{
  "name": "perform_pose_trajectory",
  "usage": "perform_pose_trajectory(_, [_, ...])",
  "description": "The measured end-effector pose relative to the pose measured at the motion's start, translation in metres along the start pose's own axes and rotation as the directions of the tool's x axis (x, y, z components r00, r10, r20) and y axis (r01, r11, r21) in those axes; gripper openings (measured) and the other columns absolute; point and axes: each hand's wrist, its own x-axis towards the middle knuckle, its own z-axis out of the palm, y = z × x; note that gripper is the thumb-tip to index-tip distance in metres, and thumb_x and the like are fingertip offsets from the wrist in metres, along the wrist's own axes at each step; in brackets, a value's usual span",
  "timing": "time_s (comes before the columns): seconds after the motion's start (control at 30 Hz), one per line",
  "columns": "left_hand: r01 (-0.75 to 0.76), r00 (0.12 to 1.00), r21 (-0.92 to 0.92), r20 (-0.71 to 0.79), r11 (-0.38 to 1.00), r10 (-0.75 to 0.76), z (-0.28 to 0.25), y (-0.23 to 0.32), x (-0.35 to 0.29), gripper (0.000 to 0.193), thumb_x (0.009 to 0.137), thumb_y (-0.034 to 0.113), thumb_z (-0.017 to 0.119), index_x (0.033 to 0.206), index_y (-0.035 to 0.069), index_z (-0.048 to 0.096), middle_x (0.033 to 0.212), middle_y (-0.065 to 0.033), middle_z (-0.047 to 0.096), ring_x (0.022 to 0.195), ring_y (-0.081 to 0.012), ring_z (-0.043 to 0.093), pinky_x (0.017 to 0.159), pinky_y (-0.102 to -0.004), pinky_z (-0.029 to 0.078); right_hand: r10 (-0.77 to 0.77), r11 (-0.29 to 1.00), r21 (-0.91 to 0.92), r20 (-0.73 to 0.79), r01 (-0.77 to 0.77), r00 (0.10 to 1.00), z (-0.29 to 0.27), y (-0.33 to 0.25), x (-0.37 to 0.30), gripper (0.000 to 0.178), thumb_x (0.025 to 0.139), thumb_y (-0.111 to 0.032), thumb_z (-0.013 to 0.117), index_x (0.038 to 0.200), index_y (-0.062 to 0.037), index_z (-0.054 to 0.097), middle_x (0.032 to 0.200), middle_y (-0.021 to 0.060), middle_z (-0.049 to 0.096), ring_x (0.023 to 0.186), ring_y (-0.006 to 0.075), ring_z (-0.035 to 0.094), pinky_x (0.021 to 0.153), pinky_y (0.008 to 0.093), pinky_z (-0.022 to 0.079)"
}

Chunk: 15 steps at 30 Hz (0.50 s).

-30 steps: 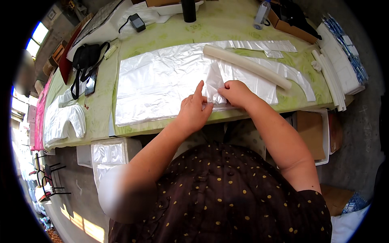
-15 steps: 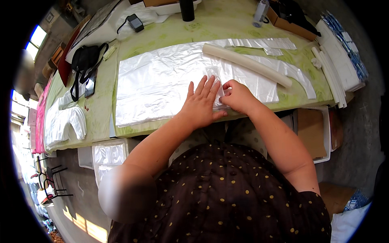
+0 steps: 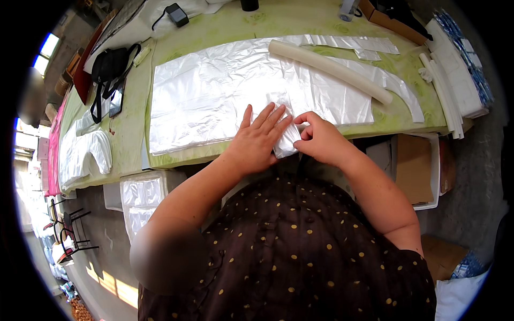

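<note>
At the near edge of the surface [image 3: 225,25], a small folded piece of glossy white plastic film [image 3: 287,143] now shows clearly between the hands, reaching over that edge; half a second ago it was mostly covered, and a second ago the film stood up in a peak there. The left hand [image 3: 258,135] lies palm down with fingers spread, pressing the fold's left side, flat as it was half a second ago. The right hand [image 3: 324,140] bends its thumb and forefinger at the fold's right side, a gap between them; whether they pinch film, I cannot tell. Beyond spreads a crinkled stack of white plastic sheets [image 3: 198,99], with a pale roll [image 3: 331,71] lying slantwise on its right part, where it lay before. Toward the left edge are a phone [image 3: 116,102] and a black strap bag [image 3: 108,65]. By the right edge, blue-printed packets [image 3: 463,51] carry markings too small to read. Near the far edge stands a dark cylinder [image 3: 249,5].
</note>
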Motion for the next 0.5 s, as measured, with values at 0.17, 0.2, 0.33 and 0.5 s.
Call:
perform_pose_trajectory(0.17, [0.086, 0.990, -0.055, -0.111, 0.995, -0.091, 0.001, 0.001, -0.012, 0.089, 0.073, 0.015, 0.073, 0.154, 0.012, 0.038, 0.159, -0.0130, 0.037, 0.148, -0.0333, 0.033, 0.122, -0.0597, 0.019, -0.035, 0.999, 0.022, -0.009, 0.035, 0.999, 0.003, 0.002, -0.004, 0.047, 0.081, -0.010, 0.071, 0.124, 0.0004, 0.054, 0.077, 0.0068, 0.065, 0.072, 0.0194, 0.062, 0.069, 0.0333, 0.050])
perform_pose_trajectory(0.2, [0.153, 0.970, -0.129, -0.168, 0.980, -0.173, -0.001, 0.002, -0.013, 0.086, 0.072, 0.015, 0.074, 0.151, 0.011, 0.040, 0.154, -0.0130, 0.041, 0.144, -0.0341, 0.037, 0.122, -0.0588, 0.021, -0.016, 0.999, 0.033, -0.006, 0.016, 1.000, 0.003, 0.000, -0.007, 0.050, 0.082, -0.009, 0.071, 0.128, 0.0008, 0.053, 0.077, 0.0071, 0.065, 0.073, 0.0184, 0.061, 0.069, 0.0327, 0.050])
perform_pose_trajectory(0.33, [0.180, 0.976, -0.343, -0.057, 0.922, -0.212, -0.019, -0.015, -0.026, 0.076, 0.074, 0.015, 0.071, 0.145, 0.009, 0.044, 0.148, -0.0136, 0.047, 0.141, -0.0340, 0.040, 0.121, -0.0582, 0.023, -0.035, 0.992, 0.122, -0.041, 0.039, 0.999, 0.003, 0.010, -0.012, 0.058, 0.085, -0.006, 0.070, 0.139, -0.0002, 0.049, 0.081, 0.0054, 0.065, 0.076, 0.0146, 0.060, 0.072, 0.0306, 0.049])
perform_pose_trajectory(0.5, [0.117, 0.983, -0.229, -0.111, 0.966, -0.145, -0.010, -0.015, -0.026, 0.052, 0.087, 0.020, 0.063, 0.137, 0.009, 0.055, 0.145, -0.0093, 0.052, 0.138, -0.0317, 0.044, 0.119, -0.0600, 0.023, -0.130, 0.957, 0.245, -0.122, 0.157, 0.984, 0.013, 0.019, -0.021, 0.061, 0.089, -0.003, 0.070, 0.145, -0.0009, 0.046, 0.086, 0.0029, 0.065, 0.080, 0.0116, 0.059, 0.077, 0.0282, 0.049])
